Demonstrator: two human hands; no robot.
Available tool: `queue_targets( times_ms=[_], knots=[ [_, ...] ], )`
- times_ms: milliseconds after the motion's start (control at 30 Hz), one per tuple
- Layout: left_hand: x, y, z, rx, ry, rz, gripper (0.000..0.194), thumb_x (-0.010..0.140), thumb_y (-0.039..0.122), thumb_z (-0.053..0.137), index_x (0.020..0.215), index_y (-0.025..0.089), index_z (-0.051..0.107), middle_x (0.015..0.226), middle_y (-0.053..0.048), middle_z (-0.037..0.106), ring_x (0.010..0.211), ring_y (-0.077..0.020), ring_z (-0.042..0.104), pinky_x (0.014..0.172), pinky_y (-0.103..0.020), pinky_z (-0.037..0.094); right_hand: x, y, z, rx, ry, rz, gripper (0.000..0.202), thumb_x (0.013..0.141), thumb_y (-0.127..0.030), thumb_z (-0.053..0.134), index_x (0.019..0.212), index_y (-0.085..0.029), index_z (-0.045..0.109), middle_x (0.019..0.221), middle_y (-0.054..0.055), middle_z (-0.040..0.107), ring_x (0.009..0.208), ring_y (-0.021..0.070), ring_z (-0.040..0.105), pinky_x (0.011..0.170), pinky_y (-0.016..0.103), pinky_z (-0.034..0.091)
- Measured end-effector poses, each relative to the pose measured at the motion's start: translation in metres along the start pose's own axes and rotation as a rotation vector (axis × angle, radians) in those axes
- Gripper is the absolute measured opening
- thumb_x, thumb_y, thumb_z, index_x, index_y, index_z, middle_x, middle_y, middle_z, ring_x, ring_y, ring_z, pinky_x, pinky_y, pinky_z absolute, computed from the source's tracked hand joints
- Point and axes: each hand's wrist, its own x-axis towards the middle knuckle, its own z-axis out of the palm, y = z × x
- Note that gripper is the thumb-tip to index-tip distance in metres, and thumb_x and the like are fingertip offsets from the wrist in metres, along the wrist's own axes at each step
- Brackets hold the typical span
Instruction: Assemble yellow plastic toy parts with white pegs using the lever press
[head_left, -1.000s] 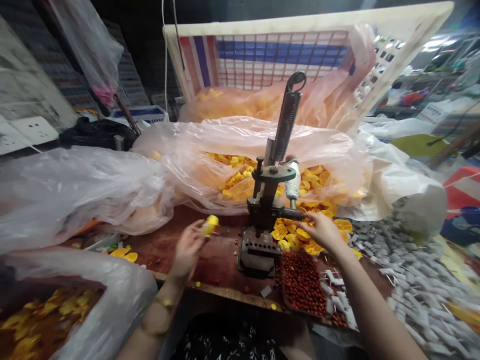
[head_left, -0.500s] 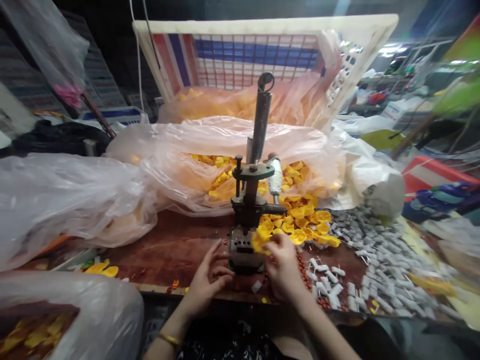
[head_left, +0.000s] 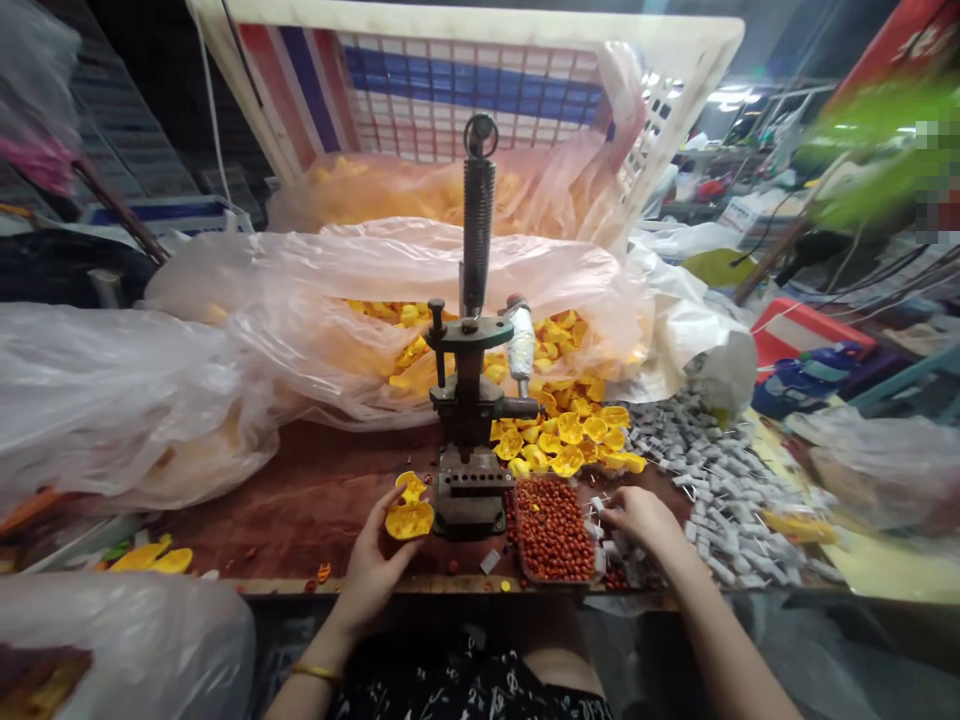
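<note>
Left of the hand press, my left hand holds a yellow plastic piece made of rounded hollow parts, facing up. My right hand is at the near edge of the grey parts with metal pins; its fingers are pinched by a small grey part, and the grip is partly hidden. Between the press and my right hand stands a clear box of small red-brown beads. Behind the box lies a pile of yellow pieces.
An opened plastic bag of yellow pieces lies behind the press, before a tilted white crate. More plastic bags cover the left side. The table's front edge runs near my forearms.
The yellow piece went from my right hand to my left. My right hand moved right to the grey parts, uncovering the bead box. The camera view shifted right.
</note>
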Motion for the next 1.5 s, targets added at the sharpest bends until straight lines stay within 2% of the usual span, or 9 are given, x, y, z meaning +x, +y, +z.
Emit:
queue_targets(
  times_ms=[267, 400, 500, 633, 733, 867, 1067, 1300, 1500],
  knots=[
    [0.000, 0.006, -0.001, 0.444, -0.016, 0.271, 0.042, 0.071, 0.012, 0.060, 0.111, 0.020, 0.050, 0.107, -0.008, 0.064, 0.099, -0.0212, 0.063, 0.089, -0.034, 0.049, 0.009, 0.017, 0.032, 0.084, 0.109, -0.096, 0.009, 0.066, -0.024, 0.063, 0.073, -0.020, 0.067, 0.078, 0.006, 0.069, 0.073, 0.0192, 0.065, 0.061, 0.024, 0.041],
    [-0.002, 0.003, -0.007, 0.501, 0.032, 0.278, 0.038, 0.072, 0.014, 0.060, 0.107, 0.020, 0.049, 0.105, -0.006, 0.063, 0.097, -0.0204, 0.064, 0.085, -0.032, 0.049, 0.012, 0.029, 0.026, 0.184, 0.302, -0.022, 0.017, 0.071, -0.022, 0.052, 0.081, -0.017, 0.065, 0.085, 0.010, 0.068, 0.078, 0.0222, 0.063, 0.067, 0.030, 0.044],
    [-0.003, 0.000, -0.006, 0.517, 0.081, 0.313, 0.035, 0.072, 0.015, 0.061, 0.105, 0.020, 0.049, 0.103, -0.006, 0.062, 0.094, -0.0199, 0.063, 0.084, -0.032, 0.049, 0.005, 0.014, 0.008, 0.547, 0.381, 0.020, 0.018, 0.073, -0.027, 0.052, 0.082, -0.015, 0.062, 0.084, 0.011, 0.067, 0.077, 0.0222, 0.062, 0.072, 0.034, 0.047],
    [-0.004, -0.001, 0.008, 0.509, 0.114, 0.372, 0.035, 0.073, 0.014, 0.060, 0.105, 0.020, 0.047, 0.103, -0.006, 0.060, 0.094, -0.0187, 0.063, 0.084, -0.031, 0.049, -0.028, -0.068, -0.007, 1.151, 0.054, -0.197, 0.030, 0.073, -0.045, 0.061, 0.086, -0.018, 0.058, 0.088, 0.008, 0.066, 0.075, 0.0195, 0.063, 0.061, 0.030, 0.052],
    [-0.005, 0.000, 0.021, 0.477, 0.131, 0.430, 0.036, 0.073, 0.012, 0.060, 0.106, 0.021, 0.048, 0.105, -0.006, 0.060, 0.097, -0.0191, 0.062, 0.086, -0.032, 0.049, -0.063, -0.147, 0.003, 1.280, -0.193, -0.362, 0.030, 0.074, -0.047, 0.062, 0.086, -0.019, 0.059, 0.074, 0.001, 0.062, 0.059, 0.0128, 0.059, 0.050, 0.023, 0.048],
    [-0.007, 0.001, 0.024, 0.471, 0.174, 0.471, 0.041, 0.070, 0.007, 0.058, 0.108, 0.021, 0.048, 0.108, -0.007, 0.061, 0.101, -0.0200, 0.061, 0.088, -0.032, 0.049, -0.095, -0.204, 0.026, 1.506, -0.461, -0.294, 0.036, 0.072, -0.049, 0.065, 0.090, -0.019, 0.056, 0.062, -0.006, 0.056, 0.037, 0.0060, 0.046, 0.035, 0.018, 0.037],
    [-0.012, -0.002, 0.018, 0.487, 0.202, 0.421, 0.037, 0.072, 0.010, 0.057, 0.107, 0.021, 0.049, 0.112, -0.009, 0.060, 0.106, -0.0223, 0.060, 0.090, -0.035, 0.048, -0.104, -0.209, 0.040, 1.727, -0.605, -0.160, 0.045, 0.058, -0.040, 0.080, 0.090, -0.016, 0.057, 0.066, -0.002, 0.062, 0.055, 0.0123, 0.063, 0.054, 0.025, 0.052],
    [-0.012, -0.005, 0.022, 0.430, 0.147, 0.554, 0.029, 0.075, 0.014, 0.058, 0.103, 0.021, 0.051, 0.110, -0.010, 0.062, 0.101, -0.0212, 0.062, 0.084, -0.032, 0.051, -0.102, -0.216, 0.054, 1.766, -0.577, 0.062, 0.059, 0.049, -0.039, 0.085, 0.082, -0.020, 0.040, 0.057, -0.002, 0.063, 0.040, 0.0144, 0.059, 0.040, 0.024, 0.049],
    [-0.011, -0.003, 0.018, 0.452, -0.029, 0.693, 0.043, 0.073, 0.002, 0.051, 0.109, 0.024, 0.059, 0.108, -0.008, 0.061, 0.102, -0.0202, 0.060, 0.088, -0.034, 0.050, -0.098, -0.212, 0.051, 1.620, -0.539, -0.024, 0.054, 0.055, -0.054, 0.076, 0.078, -0.022, 0.038, 0.050, -0.006, 0.055, 0.035, 0.0130, 0.051, 0.035, 0.024, 0.041]
  ],
)
